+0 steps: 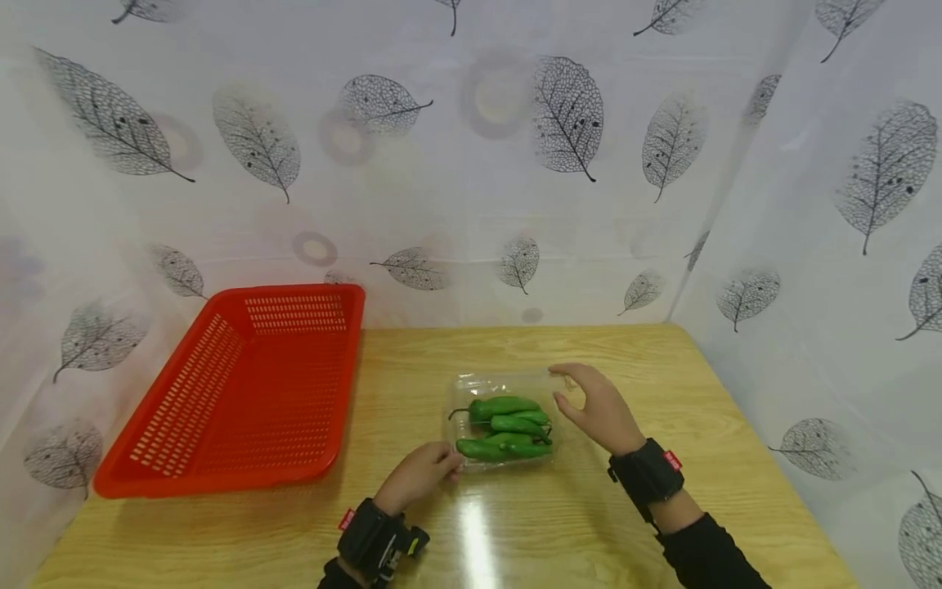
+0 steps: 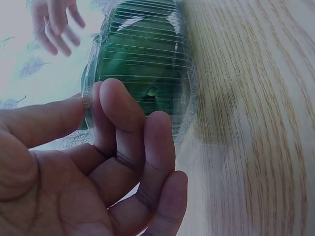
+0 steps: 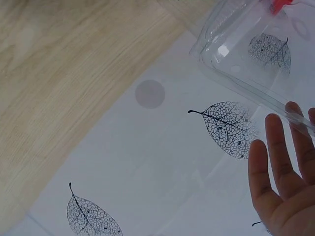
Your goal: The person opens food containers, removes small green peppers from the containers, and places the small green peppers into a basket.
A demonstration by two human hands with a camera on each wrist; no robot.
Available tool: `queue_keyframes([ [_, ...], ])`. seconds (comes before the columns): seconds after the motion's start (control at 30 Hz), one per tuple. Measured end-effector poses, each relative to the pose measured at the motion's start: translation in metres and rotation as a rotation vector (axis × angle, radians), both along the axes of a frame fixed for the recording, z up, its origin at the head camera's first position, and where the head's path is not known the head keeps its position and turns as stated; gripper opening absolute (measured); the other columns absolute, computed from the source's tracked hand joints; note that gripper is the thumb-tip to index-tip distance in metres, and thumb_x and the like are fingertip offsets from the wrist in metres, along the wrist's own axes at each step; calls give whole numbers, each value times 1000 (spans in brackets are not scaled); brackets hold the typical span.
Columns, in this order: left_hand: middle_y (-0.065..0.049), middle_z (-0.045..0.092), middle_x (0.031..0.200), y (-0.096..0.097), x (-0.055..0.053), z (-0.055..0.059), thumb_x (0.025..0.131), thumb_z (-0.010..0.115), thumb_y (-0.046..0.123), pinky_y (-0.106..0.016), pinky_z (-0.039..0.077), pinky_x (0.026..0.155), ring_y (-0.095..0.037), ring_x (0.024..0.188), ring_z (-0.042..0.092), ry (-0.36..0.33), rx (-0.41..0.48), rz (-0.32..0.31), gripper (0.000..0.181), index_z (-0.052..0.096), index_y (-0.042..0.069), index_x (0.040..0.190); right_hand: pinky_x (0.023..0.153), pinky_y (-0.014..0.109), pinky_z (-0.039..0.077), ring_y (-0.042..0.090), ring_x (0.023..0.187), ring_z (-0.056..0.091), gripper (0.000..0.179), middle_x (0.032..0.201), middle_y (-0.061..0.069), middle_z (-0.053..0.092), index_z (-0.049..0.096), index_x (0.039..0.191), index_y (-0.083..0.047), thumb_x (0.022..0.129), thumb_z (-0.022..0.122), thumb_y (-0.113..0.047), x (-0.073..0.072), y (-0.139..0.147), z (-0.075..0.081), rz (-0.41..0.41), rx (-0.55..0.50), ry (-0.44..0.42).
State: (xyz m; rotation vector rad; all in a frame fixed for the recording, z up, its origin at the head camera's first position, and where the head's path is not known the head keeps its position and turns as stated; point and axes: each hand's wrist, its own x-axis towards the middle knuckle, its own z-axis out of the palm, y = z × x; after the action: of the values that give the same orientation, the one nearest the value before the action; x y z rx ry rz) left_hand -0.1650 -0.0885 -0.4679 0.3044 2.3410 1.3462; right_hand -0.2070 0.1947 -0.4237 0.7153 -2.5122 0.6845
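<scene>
Several long green chili peppers (image 1: 508, 405) lie in a clear plastic container (image 1: 471, 383) on the table, their stems pointing different ways. At its near left corner my left hand (image 1: 427, 473) pinches the rim between thumb and forefinger. The left wrist view has the ribbed container side (image 2: 183, 93) close in front of my curled fingers (image 2: 160, 147). My right hand (image 1: 599, 409) is at the far right corner, with thumb and forefinger spread apart. In the right wrist view, its straight fingers (image 3: 280, 152) overlap the edge of a raised clear plastic lid (image 3: 231, 46).
A large red plastic basket (image 1: 340, 393) with slotted walls stands on the left of the wooden table (image 1: 648, 523). A white leaf-print sheet (image 1: 471, 204) hangs behind the table and along its sides. Light glares off the tabletop in front of the container.
</scene>
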Motion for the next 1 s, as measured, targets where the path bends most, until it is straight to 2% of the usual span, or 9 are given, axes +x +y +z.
queue_keyframes([
  [0.17,-6,59,79,-1,0,0,98,49,23,-25,36,60,-15,69,49,-4,18,2,28,61,1,86,83,45,50,30,97,61,31,108,15,65,59,118,-6,88,63,-7,-40,0,7,30,-144,-165],
  [0.33,-7,59,79,-2,0,2,97,49,22,-25,36,60,-15,70,49,-7,21,5,28,61,0,87,80,41,52,28,90,63,26,103,15,67,57,119,-6,93,57,-9,-78,-4,5,20,-201,-273],
  [0.43,-7,59,80,-2,0,2,97,49,22,-25,36,60,-15,70,48,-11,12,4,27,61,0,87,74,37,53,29,86,64,26,100,18,67,56,119,-4,94,56,-10,-94,-6,-1,8,-213,-325],
  [0.57,-6,59,79,-1,0,3,97,49,22,-25,35,59,-15,69,47,-28,6,3,27,61,0,87,71,36,53,36,83,64,26,97,22,67,55,118,0,94,54,-9,-106,-9,-8,-4,-230,-379],
  [0.73,-5,58,79,-1,1,3,97,49,22,-25,35,59,-15,69,47,-31,6,9,26,61,1,87,68,35,53,38,80,64,25,93,24,65,55,117,2,96,51,-10,-118,-11,-18,-31,-221,-473],
  [0.8,-5,58,79,-1,1,2,97,49,22,-25,35,59,-15,69,47,-37,4,10,26,61,2,87,67,35,53,36,77,64,27,90,23,65,55,117,4,97,49,-13,-121,-10,-23,-36,-214,-512],
  [1.0,-6,60,80,-3,1,0,98,48,23,-25,35,59,-15,69,47,-20,14,-1,26,60,2,87,55,30,49,22,58,60,21,79,19,67,61,102,7,94,53,-12,-125,-9,-38,-78,-188,-547],
])
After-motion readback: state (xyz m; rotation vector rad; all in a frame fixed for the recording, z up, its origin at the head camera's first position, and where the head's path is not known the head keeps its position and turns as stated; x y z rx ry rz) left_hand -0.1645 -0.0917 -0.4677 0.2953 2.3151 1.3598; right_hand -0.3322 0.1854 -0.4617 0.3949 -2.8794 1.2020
